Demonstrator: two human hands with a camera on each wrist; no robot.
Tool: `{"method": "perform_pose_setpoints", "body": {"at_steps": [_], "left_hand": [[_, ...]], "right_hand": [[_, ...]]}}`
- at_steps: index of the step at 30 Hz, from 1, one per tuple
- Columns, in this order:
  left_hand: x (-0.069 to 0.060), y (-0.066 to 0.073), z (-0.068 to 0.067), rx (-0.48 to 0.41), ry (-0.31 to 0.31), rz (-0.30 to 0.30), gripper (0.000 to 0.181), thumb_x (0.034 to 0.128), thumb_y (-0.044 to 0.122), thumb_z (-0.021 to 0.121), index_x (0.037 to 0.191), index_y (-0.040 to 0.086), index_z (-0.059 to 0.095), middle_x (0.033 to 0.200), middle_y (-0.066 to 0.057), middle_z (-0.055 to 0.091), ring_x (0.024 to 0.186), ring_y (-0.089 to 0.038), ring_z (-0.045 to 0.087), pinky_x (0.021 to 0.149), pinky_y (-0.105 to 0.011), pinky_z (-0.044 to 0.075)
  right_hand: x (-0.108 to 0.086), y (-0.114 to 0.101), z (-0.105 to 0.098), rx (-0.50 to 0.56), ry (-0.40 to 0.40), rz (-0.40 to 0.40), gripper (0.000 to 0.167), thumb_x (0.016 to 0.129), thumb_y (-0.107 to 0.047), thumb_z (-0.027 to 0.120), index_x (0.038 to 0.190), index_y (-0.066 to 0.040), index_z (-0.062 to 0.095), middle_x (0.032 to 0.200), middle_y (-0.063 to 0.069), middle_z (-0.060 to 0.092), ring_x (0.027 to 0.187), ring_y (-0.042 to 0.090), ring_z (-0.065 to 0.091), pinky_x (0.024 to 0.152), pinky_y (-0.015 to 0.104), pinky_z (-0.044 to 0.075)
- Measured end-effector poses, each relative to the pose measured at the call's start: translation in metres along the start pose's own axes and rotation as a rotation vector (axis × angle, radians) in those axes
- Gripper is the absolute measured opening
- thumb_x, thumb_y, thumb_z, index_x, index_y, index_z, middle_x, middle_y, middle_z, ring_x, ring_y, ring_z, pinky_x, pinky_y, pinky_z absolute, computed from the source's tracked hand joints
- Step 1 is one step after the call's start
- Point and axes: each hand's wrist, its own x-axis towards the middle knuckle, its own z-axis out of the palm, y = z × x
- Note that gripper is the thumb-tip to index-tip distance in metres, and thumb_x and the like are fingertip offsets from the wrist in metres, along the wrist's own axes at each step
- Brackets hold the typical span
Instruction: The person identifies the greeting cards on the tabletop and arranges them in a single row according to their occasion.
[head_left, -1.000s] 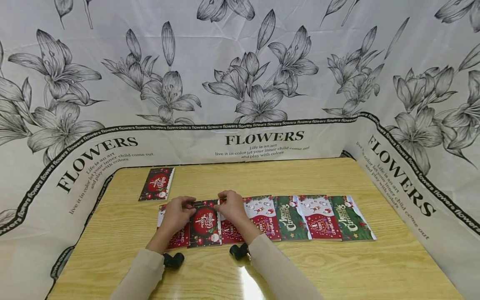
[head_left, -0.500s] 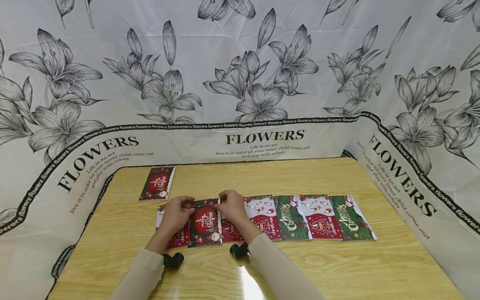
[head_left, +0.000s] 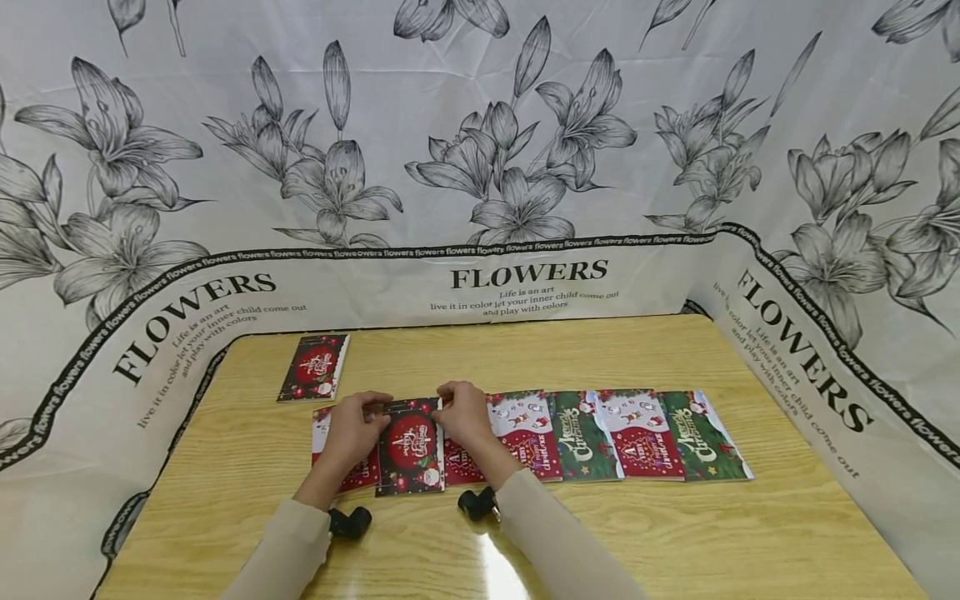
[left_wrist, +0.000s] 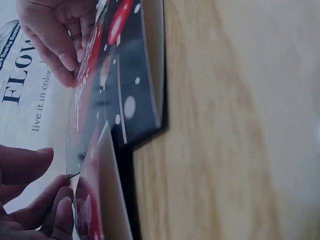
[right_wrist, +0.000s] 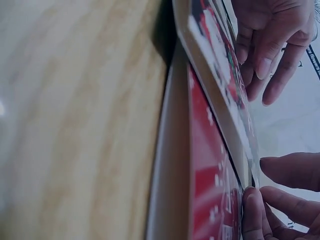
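A black card with a red circle lies in the row, overlapping the red-and-white cards on both sides. My left hand is at its upper left edge, thumb and index finger pinching that edge. At the upper right corner my right hand pinches the same card between thumb and fingers. In the left wrist view the black card rests slightly raised over a red card. The right wrist view shows its edge above another red card.
Farther right in the row are a red-and-white card, green cards and others, overlapping. Another black card lies at the table's back left. Flower-printed cloth stands around the wooden table.
The black card between my hands has shifted very slightly toward the table's front edge. Both hands keep nearly the same place and grip.
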Motion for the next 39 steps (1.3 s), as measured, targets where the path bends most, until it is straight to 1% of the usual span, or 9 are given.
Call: {"method": "perform_pose_setpoints", "body": {"at_steps": [5,8,13,20,27,34,36,39], "left_hand": [[-0.0010,0.0006,0.0014,-0.019,0.027,0.014,0.024,0.0963,-0.004,0.071,0.120,0.000,0.076,0.119,-0.019,0.071,0.100,-0.030,0.068,0.084,-0.046,0.058],[-0.0012,0.0006,0.0012,-0.030,0.034,0.022,0.023,0.0957,-0.007,0.070,0.117,-0.001,0.077,0.123,-0.020,0.070,0.104,-0.034,0.070,0.087,-0.048,0.059],[-0.0012,-0.0002,0.0005,-0.037,0.043,0.025,0.021,0.0954,-0.010,0.069,0.112,-0.001,0.078,0.123,-0.021,0.070,0.104,-0.035,0.071,0.087,-0.049,0.060],[-0.0021,0.0025,-0.0017,-0.067,0.038,-0.027,0.021,0.0965,-0.008,0.068,0.113,-0.001,0.078,0.112,-0.020,0.073,0.100,-0.033,0.072,0.086,-0.048,0.060],[-0.0032,0.0043,-0.0039,-0.069,0.050,-0.018,0.023,0.0944,-0.011,0.068,0.114,-0.003,0.078,0.112,-0.021,0.072,0.100,-0.034,0.071,0.086,-0.048,0.060],[-0.0028,0.0015,-0.0029,-0.053,0.074,-0.054,0.024,0.0939,-0.009,0.070,0.115,-0.001,0.079,0.108,-0.017,0.073,0.095,-0.028,0.070,0.083,-0.044,0.059],[-0.0027,0.0013,-0.0026,-0.052,0.082,-0.054,0.024,0.0938,-0.008,0.070,0.114,-0.001,0.079,0.106,-0.017,0.073,0.093,-0.027,0.070,0.082,-0.043,0.059],[-0.0018,0.0008,-0.0020,-0.056,0.087,-0.050,0.023,0.0935,-0.009,0.071,0.114,-0.001,0.079,0.105,-0.016,0.073,0.093,-0.027,0.070,0.082,-0.042,0.059]], "right_hand": [[0.0007,0.0013,0.0011,0.000,0.008,0.004,0.037,0.088,0.003,0.080,0.125,0.003,0.073,0.091,0.007,0.069,0.074,0.014,0.058,0.067,0.032,0.052],[0.0008,0.0019,0.0018,0.002,0.013,0.002,0.037,0.088,0.003,0.080,0.124,0.003,0.073,0.091,0.007,0.068,0.074,0.015,0.060,0.066,0.033,0.053],[-0.0003,0.0021,0.0024,0.013,0.010,0.008,0.037,0.087,0.004,0.080,0.123,0.003,0.073,0.095,0.008,0.068,0.075,0.015,0.062,0.066,0.033,0.055],[-0.0008,0.0027,0.0021,0.022,0.002,0.011,0.036,0.088,0.004,0.080,0.123,0.003,0.073,0.101,0.011,0.070,0.078,0.017,0.064,0.069,0.034,0.057],[-0.0011,0.0007,0.0005,0.053,0.002,0.031,0.034,0.088,0.002,0.081,0.121,0.003,0.074,0.106,0.013,0.072,0.083,0.019,0.068,0.073,0.035,0.059],[-0.0011,0.0008,0.0001,0.044,0.014,0.030,0.033,0.088,0.002,0.082,0.120,0.003,0.074,0.103,0.012,0.073,0.085,0.021,0.070,0.079,0.038,0.060],[-0.0011,0.0006,0.0000,0.046,0.016,0.034,0.032,0.088,0.002,0.082,0.119,0.003,0.075,0.102,0.012,0.073,0.086,0.021,0.070,0.081,0.039,0.060],[-0.0017,0.0005,-0.0005,0.051,0.014,0.037,0.031,0.088,0.001,0.082,0.119,0.003,0.075,0.101,0.012,0.073,0.086,0.022,0.070,0.080,0.039,0.060]]}}
